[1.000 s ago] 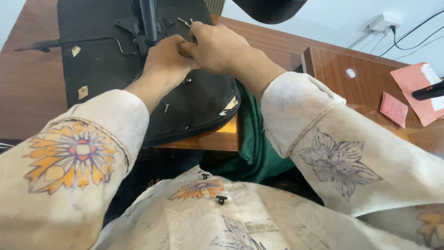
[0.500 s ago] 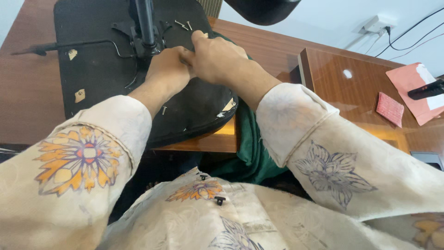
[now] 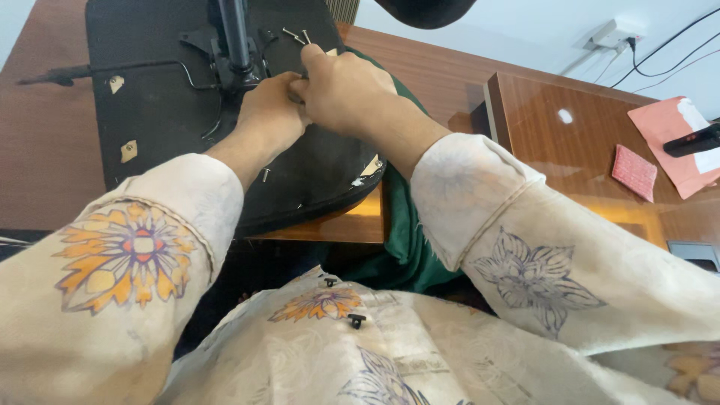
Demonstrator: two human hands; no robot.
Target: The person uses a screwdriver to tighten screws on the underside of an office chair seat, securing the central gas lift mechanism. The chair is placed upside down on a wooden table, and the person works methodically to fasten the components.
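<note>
A black chair seat (image 3: pixel 165 112) lies upside down on the wooden table (image 3: pixel 45 150), its metal column (image 3: pixel 234 37) pointing up and a thin lever (image 3: pixel 112 69) sticking out to the left. My left hand (image 3: pixel 268 116) is curled against the mechanism plate just right of the column. My right hand (image 3: pixel 345 90) lies over its fingertips, fingers bent down onto the same spot. What sits between the fingers is hidden. Two loose screws (image 3: pixel 296 34) stand just beyond my hands, and another screw (image 3: pixel 265 175) lies on the seat near my left wrist.
A green cloth (image 3: pixel 405 232) hangs under the seat's right edge. A glossy wooden desk section (image 3: pixel 585 150) to the right carries a small red pad (image 3: pixel 634 172), pink paper (image 3: pixel 664 127) and a black stick-shaped object (image 3: pixel 694 140). A wall socket (image 3: pixel 611 34) with cables sits behind.
Both hands stay pressed together at the mechanism beside the column. They have shifted only slightly, and the view has drifted a little.
</note>
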